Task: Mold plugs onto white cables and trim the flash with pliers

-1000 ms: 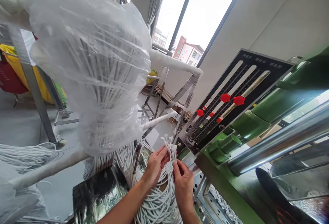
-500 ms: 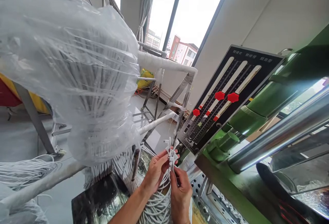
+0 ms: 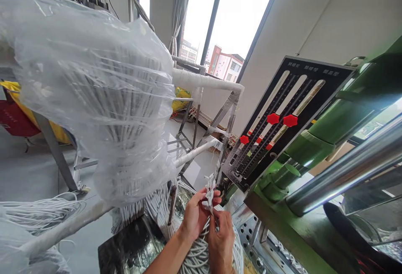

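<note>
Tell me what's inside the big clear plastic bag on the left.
The clear plastic bag holds a dense bundle of white cables. Their upper ends are hidden by the bag's cloudy folds.

Left hand and right hand, closer than before

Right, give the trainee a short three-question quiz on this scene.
1. True or false: the left hand and the right hand both hold white cables.
2. What colour are the knobs on the black panel? A red, B blue, C yellow.
3. Fill in the blank: the cable bundle at left is wrapped in a clear plastic ____.

Key: 1 true; 2 A; 3 bag.
</note>
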Demonstrator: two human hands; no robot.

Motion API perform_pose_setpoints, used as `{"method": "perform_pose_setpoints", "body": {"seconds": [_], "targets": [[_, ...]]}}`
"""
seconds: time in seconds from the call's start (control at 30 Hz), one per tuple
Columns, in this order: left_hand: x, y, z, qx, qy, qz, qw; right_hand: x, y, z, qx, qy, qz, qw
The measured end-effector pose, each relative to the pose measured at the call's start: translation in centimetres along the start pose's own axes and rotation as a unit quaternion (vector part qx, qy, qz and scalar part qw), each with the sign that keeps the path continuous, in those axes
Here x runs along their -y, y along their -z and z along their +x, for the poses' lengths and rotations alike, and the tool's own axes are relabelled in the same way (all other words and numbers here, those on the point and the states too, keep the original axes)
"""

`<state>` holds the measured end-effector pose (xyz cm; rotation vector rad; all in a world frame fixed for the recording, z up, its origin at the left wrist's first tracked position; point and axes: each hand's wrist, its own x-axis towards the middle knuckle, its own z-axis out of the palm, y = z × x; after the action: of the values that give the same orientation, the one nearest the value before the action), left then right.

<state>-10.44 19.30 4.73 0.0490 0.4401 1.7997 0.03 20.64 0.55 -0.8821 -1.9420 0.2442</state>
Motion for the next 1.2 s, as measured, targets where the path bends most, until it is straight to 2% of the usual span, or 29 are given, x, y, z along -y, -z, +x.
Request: {"method": "perform_pose_setpoints", "body": {"seconds": [0.17,0.4,0.6,0.7,0.83,1.2], "targets": [[0.0,0.2,0.0,0.021,-0.011,-0.006,1.000,0.3,0.0,0.1,0.018,0.022,-0.008,1.000],[-0.5,0.4,-0.1,0.048,0.015,-0.039,0.998,0.4,0.0,-0.3,0.022,0.030,0.005,0.999],[-0.6,0.9,-0.2,0.111,-0.013,-0.037,0.993,1.8,1.4,-0.3,0.116,-0.016,0.051,0.992],[-0.7,0.9,-0.2,0.122,-0.022,-0.046,0.991,2.3,2.1,-0.3,0.134,-0.025,0.072,0.988],[-0.9,0.9,-0.1,0.110,-0.004,-0.072,0.991,2.3,1.9,-0.5,0.108,-0.030,0.092,0.989],[-0.7,1.0,0.1,0.072,-0.002,-0.112,0.991,1.8,1.3,-1.4,0.031,0.036,0.049,0.998]]}}
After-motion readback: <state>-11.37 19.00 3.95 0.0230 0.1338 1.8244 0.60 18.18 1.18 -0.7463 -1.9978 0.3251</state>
